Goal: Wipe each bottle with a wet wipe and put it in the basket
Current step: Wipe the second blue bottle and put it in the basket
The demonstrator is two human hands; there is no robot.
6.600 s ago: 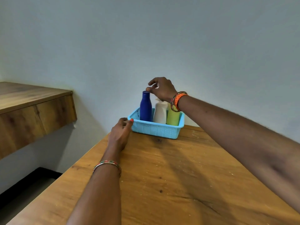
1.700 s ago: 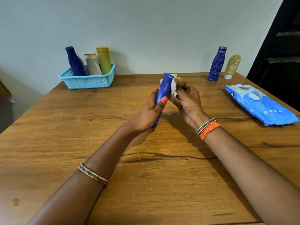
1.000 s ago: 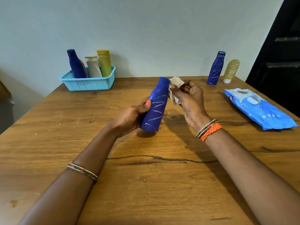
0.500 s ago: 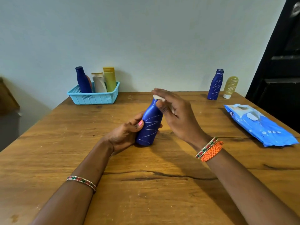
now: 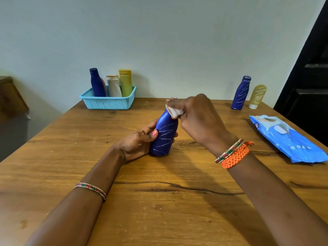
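Observation:
A dark blue bottle [image 5: 164, 134] with white scribbles stands tilted on the wooden table [image 5: 159, 201] at the centre. My left hand [image 5: 137, 143] grips its lower body. My right hand [image 5: 197, 119] pinches a white wet wipe [image 5: 174, 110] against the bottle's top, which the wipe and fingers hide. At the back left a light blue basket [image 5: 108, 102] holds several bottles, among them a blue, a white and a yellow-green one. Another scribbled blue bottle [image 5: 240, 93] and a yellowish tube [image 5: 257, 96] stand at the back right.
A blue pack of wet wipes [image 5: 287, 137] lies near the table's right edge. A dark doorway [image 5: 310, 68] is beyond it. A wooden ledge [image 5: 8, 96] sits off the table's left side. A wall runs behind the table.
The bottle has come down from a raised tilt to rest on the table. My right hand with the wipe has moved onto the bottle's top.

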